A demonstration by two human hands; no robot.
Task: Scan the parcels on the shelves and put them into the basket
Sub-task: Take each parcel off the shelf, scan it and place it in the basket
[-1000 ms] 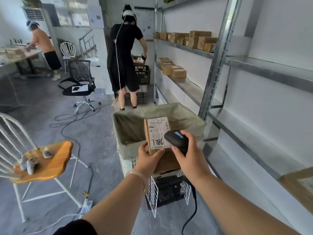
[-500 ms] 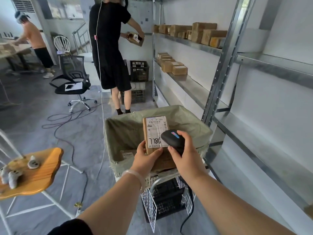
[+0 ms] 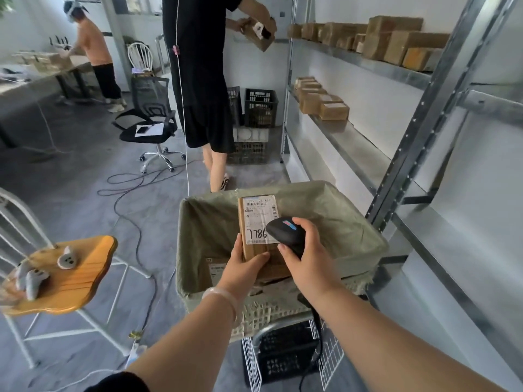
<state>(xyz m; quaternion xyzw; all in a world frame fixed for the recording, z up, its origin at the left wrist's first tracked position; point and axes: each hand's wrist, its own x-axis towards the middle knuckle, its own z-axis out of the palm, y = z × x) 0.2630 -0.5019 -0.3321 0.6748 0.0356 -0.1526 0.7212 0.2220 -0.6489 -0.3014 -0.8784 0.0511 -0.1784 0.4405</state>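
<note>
Mid-scan, judging by the pose. Holding a brown parcel (image 3: 258,230) upright in the left hand (image 3: 242,268), pinched at its lower end, thumb laid across the front face and fingers tucked behind. Clutching a black scanner (image 3: 283,232) in the right hand (image 3: 307,254), fingers wrapped round its body, head pushed up just right of the left-hand pinch and overlapping the right edge of the white label (image 3: 259,210). Turning the label toward the camera, with the barcode near the top, well above the pinch, and handwritten digits just over the thumb. Hard to say whether aimed squarely at the barcode or only near it, with no beam showing.

Keeping both hands over the open basket (image 3: 339,222), lined with a greenish sack and sitting directly under the grip. Inside, just left of the left wrist, a flat package (image 3: 219,268) lying on the bottom.

Next, probably: drawing the scanner aside to the right, then lowering the left hand and loosening the pinch to drop the parcel into the sack. No need for care beyond clearing the rim. After that, reaching up and to the right, away from the present grip, toward the shelves (image 3: 353,142) and the boxes (image 3: 322,103) waiting there, well apart from either hand.
</note>
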